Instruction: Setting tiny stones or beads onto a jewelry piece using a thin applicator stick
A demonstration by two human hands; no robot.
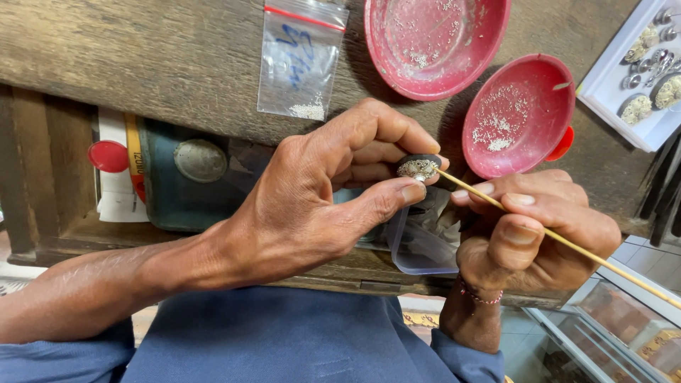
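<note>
My left hand (333,188) pinches a small dark round holder (418,167) between thumb and fingers; a piece studded with tiny pale stones sits on top of it. My right hand (535,230) grips a thin yellow stick (567,242) like a pen, and its tip touches the studded piece. Both hands hover over the front edge of a worn wooden bench (163,57). A thin red bracelet circles my right wrist.
Two red shallow dishes (433,42) (521,117) hold scattered tiny stones. A clear zip bag (301,60) with a few stones lies on the bench. A white tray (638,85) of rings sits at right. An open drawer (177,181) holds small items.
</note>
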